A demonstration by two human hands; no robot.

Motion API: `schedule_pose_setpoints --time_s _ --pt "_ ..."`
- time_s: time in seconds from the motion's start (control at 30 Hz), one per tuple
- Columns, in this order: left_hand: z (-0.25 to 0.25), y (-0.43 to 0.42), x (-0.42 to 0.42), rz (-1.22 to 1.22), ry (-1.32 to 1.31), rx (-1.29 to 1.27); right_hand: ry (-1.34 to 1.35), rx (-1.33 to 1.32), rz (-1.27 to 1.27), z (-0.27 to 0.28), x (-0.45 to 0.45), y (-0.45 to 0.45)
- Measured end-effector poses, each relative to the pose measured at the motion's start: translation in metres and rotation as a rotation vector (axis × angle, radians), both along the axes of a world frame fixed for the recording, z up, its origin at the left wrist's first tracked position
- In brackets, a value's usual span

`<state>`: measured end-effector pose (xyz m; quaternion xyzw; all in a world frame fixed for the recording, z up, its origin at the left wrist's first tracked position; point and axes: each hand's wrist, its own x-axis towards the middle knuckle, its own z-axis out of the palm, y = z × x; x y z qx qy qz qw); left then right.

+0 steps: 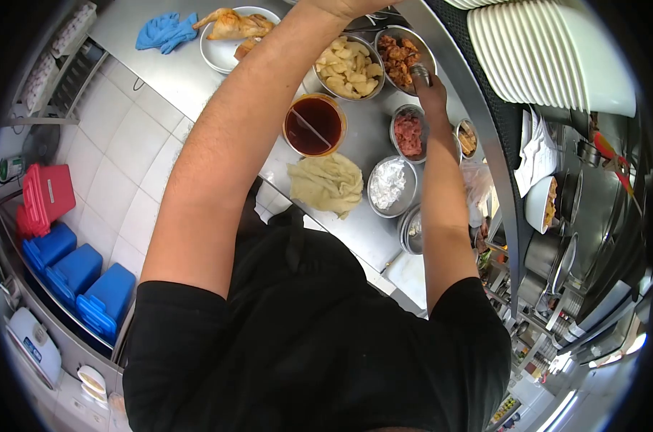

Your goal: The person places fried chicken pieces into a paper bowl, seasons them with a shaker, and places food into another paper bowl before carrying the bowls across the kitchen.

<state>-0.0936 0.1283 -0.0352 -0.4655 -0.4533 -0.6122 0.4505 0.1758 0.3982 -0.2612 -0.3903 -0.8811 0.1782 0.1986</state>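
Note:
My left hand [344, 6] is at the top edge; only its wrist side shows, its fingers cut off by the frame. My right hand [431, 95] is closed round a small shiny metal utensil [420, 71] at the near rim of a metal bowl of reddish-brown pieces [400, 56]. To the left of this bowl stands a bowl of pale yellow slices [349, 66]. Below my right hand is a bowl of pink minced food [408, 135]. A tub of dark red sauce [313, 127] and a crumpled yellowish cloth [328, 184] lie nearer my body.
A plate with roast chicken [234, 26] and a blue cloth [165, 32] are at the upper left. A bowl of white food [390, 183] stands below the pink one. Stacked white plates [528, 61] sit on the raised shelf at right. Blue bins [105, 299] are lower left.

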Motion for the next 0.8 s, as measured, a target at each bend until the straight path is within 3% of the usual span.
schedule_pose_setpoints --time_s 0.1,0.17,0.27,0.3,0.33,0.37,0.4,0.43,0.5,0.6,0.67,0.8 --pt "0.003 -0.012 0.004 0.034 -0.054 -0.074 0.432 -0.365 -0.044 0.049 0.005 -0.063" --pt "0.0 -0.015 0.007 0.039 -0.083 -0.098 0.519 -0.47 -0.1 0.056 0.025 -0.083" --pt "-0.005 -0.005 0.008 -0.004 -0.141 -0.14 0.373 -0.655 -0.299 0.102 0.055 -0.164" --pt "-0.014 0.006 -0.007 0.098 -0.029 -0.108 0.31 -0.762 -0.347 0.136 0.066 -0.196" --pt "-0.009 0.006 -0.004 0.045 -0.027 -0.077 0.215 -0.805 -0.053 0.101 0.104 -0.183" --pt "-0.007 0.002 -0.001 0.043 -0.047 -0.129 0.59 -0.793 0.089 0.14 0.104 -0.237" --pt "-0.006 -0.003 0.001 0.051 -0.069 -0.187 0.568 -0.915 0.149 0.175 0.119 -0.264" --pt "-0.005 -0.004 0.002 0.035 -0.066 -0.184 0.482 -0.872 0.17 0.209 0.134 -0.286" --pt "0.0 -0.004 0.007 0.014 -0.075 -0.166 0.571 -0.808 0.303 0.248 0.172 -0.298" --pt "0.004 -0.006 0.016 -0.023 -0.109 -0.163 0.787 -0.376 0.254 0.339 0.198 -0.293" --pt "0.003 -0.007 0.016 -0.012 -0.106 -0.163 0.755 -0.009 -0.01 0.377 0.199 -0.265" --pt "0.0 -0.011 0.012 -0.006 -0.05 -0.19 0.545 0.171 -0.316 0.394 0.207 -0.152"
